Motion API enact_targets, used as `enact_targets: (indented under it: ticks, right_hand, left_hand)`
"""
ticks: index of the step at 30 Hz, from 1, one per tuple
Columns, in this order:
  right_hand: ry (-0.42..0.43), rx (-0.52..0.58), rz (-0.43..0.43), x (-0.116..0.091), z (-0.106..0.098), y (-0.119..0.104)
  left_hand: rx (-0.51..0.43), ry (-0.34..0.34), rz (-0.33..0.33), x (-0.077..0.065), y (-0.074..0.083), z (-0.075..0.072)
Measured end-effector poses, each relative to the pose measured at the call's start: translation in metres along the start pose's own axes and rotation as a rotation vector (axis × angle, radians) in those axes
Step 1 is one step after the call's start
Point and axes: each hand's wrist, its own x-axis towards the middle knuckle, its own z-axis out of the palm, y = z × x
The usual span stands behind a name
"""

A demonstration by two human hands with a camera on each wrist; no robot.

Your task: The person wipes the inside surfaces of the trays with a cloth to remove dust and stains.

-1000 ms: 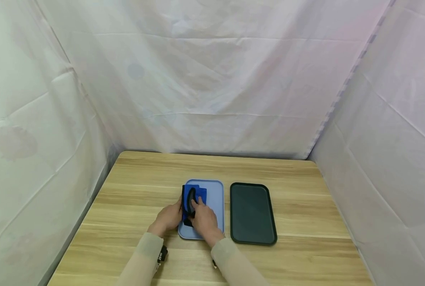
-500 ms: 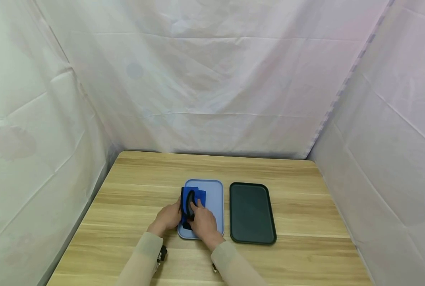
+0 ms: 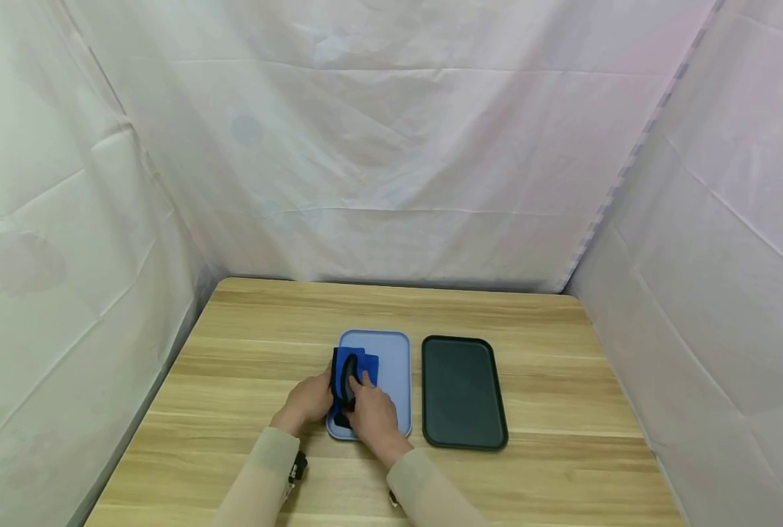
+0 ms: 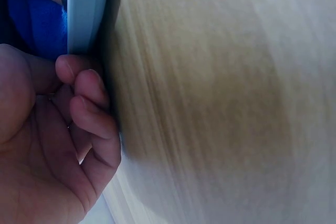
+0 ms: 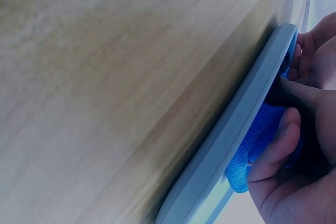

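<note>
In the head view, a light blue tray (image 3: 394, 366) bears a folded blue fabric piece (image 3: 370, 364) with black trim and a black, grey-centred crescent on top. My right hand (image 3: 374, 413) pinches the fabric by the crescent, its fingers lying over it. At the tray's left rim, my left hand (image 3: 309, 401) reaches the black fabric edge; its fingertips are hidden there. The left wrist view shows curled fingers (image 4: 92, 106) close by the tray wall (image 4: 88, 17), and I cannot tell what they grip. Bright blue fabric (image 5: 262, 124) shows above the rim in the right wrist view.
A dark green tray (image 3: 460, 391) lies just right of the blue one, a narrow gap between them. Both stand on a wood-grain table (image 3: 563, 366). White sheets (image 3: 391, 146) hang behind the table and along both sides.
The blue fabric piece has slid slightly toward me on the tray, with my right hand moving along. My left hand and both trays have hardly moved.
</note>
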Motion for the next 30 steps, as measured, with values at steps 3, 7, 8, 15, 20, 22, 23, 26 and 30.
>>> enact_targets:
  ticks: [3, 7, 8, 15, 20, 22, 23, 26, 30]
  right_hand:
    - [0.002, -0.005, -0.006, -0.0014, 0.0001, -0.0005]
    - [-0.01, -0.011, -0.01, -0.0043, 0.0003, -0.0008]
    - [-0.009, -0.012, -0.011, -0.005, 0.0005, -0.0007]
    - [-0.014, 0.002, -0.009, -0.0077, -0.0002, 0.0011]
    - [-0.037, 0.026, 0.0, -0.0092, -0.0026, 0.0023]
    - [-0.044, 0.031, 0.002, -0.0096, -0.0037, 0.0032]
    - [-0.046, 0.033, 0.002, -0.0098, -0.0041, 0.0036]
    - [-0.051, 0.028, 0.002, -0.01, -0.0044, 0.0053]
    - [-0.064, 0.026, 0.003, -0.0103, -0.0054, 0.0069]
  left_hand:
    - [0.003, 0.004, 0.003, 0.0002, -0.0012, 0.0001]
    - [0.01, 0.004, 0.004, 0.0009, -0.0028, 0.0016]
    - [0.01, 0.005, 0.003, 0.0012, -0.003, 0.002]
    - [0.013, 0.02, 0.014, 0.0017, -0.0023, 0.0014]
    - [0.009, 0.022, 0.02, 0.0004, -0.0012, 0.0009]
    - [0.008, 0.022, 0.023, -0.0002, -0.0006, 0.0005]
    - [0.004, 0.02, 0.022, -0.0003, -0.0001, 0.0]
    - [-0.003, 0.021, 0.016, -0.0008, 0.0007, -0.001]
    - [-0.004, 0.021, 0.01, -0.001, 0.0008, -0.0005]
